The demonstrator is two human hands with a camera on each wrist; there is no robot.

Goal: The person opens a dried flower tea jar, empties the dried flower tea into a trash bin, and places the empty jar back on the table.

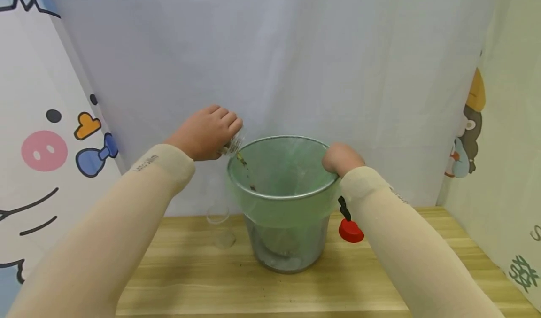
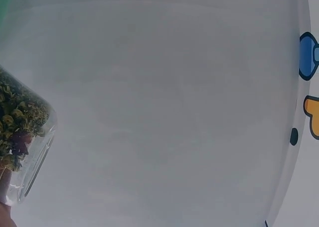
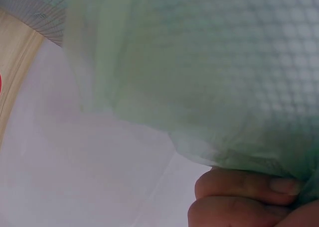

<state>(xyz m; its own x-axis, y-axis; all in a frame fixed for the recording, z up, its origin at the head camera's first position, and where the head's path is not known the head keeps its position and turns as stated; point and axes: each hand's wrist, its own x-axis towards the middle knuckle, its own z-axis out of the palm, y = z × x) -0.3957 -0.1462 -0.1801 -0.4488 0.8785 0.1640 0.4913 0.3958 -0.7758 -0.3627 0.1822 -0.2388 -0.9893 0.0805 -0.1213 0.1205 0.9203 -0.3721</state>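
Note:
In the head view my left hand (image 1: 207,132) grips a clear glass jar (image 1: 232,144), tilted with its mouth over the left rim of a mesh trash bin (image 1: 291,258). Dried flowers (image 1: 241,159) spill out of the jar, and small bits fall inside the bin. The left wrist view shows the jar (image 2: 42,152) packed with yellow-green dried flowers (image 2: 20,110) and some dark red pieces. A pale green trash bag (image 1: 279,210) lines the bin and folds down over its rim. At the right rim my right hand (image 1: 343,159) grips the bag's edge, its fingers (image 3: 244,184) curled against the green plastic.
Left of the bin stands an upright clear glass container (image 1: 220,228). A red object (image 1: 351,231) with a black part lies to the right, near my forearm. The wooden table (image 1: 203,285) meets a white curtain (image 1: 359,73) behind, with printed cloth on both sides.

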